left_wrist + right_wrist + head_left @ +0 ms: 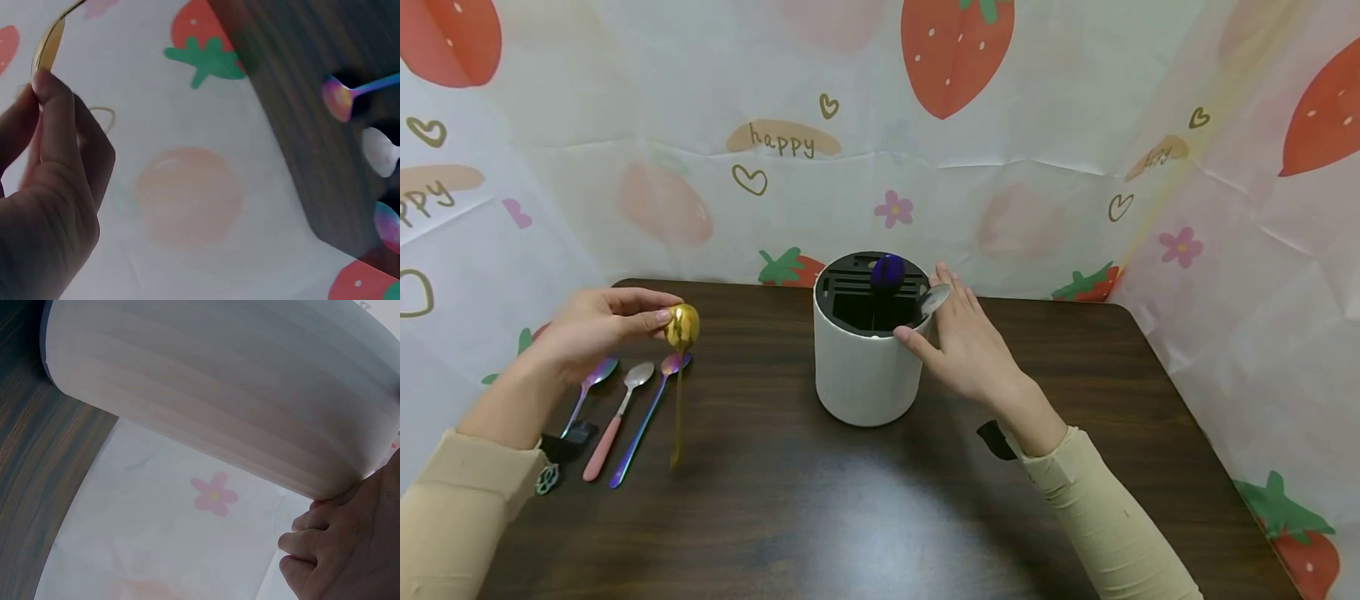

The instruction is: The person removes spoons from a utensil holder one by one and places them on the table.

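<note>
At nine o'clock from the white holder [861, 377], the golden spoon [684, 327] is pinched bowl-up in the grip of the left hand [597, 325]; its handle [677, 417] is best kept vertical, and the holder steadied by the right hand [968, 350], laid straight-fingered at three o'clock.

Indoor, home-like corner; exact room type can't be told. Dark wood-grain tabletop [1075, 375] stands against creased white sheeting [1060, 67] printed with strawberries [957, 62], flowers [892, 209] and "happy" lettering [783, 139], covering back and sides. Spoons [604, 446] and a white utensil holder [857, 375] are household kitchenware.
</note>
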Motion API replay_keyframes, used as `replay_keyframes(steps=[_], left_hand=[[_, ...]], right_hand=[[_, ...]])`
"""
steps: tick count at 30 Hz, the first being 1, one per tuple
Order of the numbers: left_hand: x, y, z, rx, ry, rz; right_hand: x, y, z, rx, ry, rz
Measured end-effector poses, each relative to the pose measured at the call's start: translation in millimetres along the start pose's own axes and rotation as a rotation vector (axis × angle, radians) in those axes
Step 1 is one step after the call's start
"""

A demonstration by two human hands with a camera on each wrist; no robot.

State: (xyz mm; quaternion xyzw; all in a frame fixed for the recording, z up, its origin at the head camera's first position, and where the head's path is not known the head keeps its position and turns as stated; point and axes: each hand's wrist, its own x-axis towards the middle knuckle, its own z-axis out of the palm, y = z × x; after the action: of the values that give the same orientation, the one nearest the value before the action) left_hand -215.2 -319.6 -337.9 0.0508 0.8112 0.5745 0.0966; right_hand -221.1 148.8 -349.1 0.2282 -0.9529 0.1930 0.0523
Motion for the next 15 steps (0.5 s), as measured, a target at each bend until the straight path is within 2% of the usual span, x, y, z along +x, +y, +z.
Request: replay_keyframes(steps=[7, 15], left_hand=[[19.2, -15.2, -3.3, 0.035, -0.107, -0.081], [38.2, -32.0, -4.4, 0.059, -0.154, -0.129]], right_hand=[[-0.3, 0, 1, 0.001, 0.001, 0.001], [-0.2, 1, 1, -0.004, 0.009, -0.004]])
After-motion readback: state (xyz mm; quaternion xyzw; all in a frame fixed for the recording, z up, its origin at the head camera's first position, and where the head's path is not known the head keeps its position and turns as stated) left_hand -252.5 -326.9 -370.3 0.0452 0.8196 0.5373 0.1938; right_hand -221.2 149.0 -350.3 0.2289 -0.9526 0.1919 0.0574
